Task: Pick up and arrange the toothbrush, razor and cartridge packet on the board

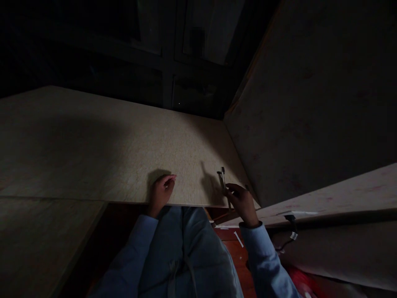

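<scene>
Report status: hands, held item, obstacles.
Right hand pinching slim metal object. Left hand curled by ledge, no held item visible. Wall close on right side.

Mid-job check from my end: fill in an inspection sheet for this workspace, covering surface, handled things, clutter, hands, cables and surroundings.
Surface: pale veined countertop, dimly lit, with shadows across it.
Handled things: one slim metallic item near the right end of the countertop; too dim to tell its type.
Clutter: white strip on the reddish-brown surface below; red thing at lower right, unclear.
Hands: right hand grips the metallic item; left hand loosely curled near the front edge, nothing seen in it.
Cables: dark cable with a white tag, lower right.
Surroundings: dark window frame beyond the countertop; patterned wall at right.
</scene>
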Available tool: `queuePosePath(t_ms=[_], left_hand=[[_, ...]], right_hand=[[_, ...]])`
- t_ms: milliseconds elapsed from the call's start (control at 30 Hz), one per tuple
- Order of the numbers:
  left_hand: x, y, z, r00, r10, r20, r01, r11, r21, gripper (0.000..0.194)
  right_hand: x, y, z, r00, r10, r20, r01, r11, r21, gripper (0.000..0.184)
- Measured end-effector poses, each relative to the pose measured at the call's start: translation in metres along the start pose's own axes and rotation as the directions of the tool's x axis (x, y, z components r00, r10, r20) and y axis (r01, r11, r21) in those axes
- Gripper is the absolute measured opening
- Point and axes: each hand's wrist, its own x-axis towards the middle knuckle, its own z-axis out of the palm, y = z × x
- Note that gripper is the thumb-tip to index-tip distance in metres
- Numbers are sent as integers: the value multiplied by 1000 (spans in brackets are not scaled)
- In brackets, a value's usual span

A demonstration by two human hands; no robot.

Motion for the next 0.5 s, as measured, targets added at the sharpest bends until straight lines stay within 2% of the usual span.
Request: queuePosePath(t_ms=[167,333,500], left_hand=[[-1,7,-2,999,-20,30,22,997,-68,27],[0,13,-3,990,-64,125,76,993,-94,34],[0,9,1,984,-52,170,50,999,16,39]], right_hand=[[1,-34,49,990,-75,120,55,985,163,41],[1,-59,105,972,-163,170,136,977,163,34],[-1,-79,130,948,-243,207,227,969,97,23]])
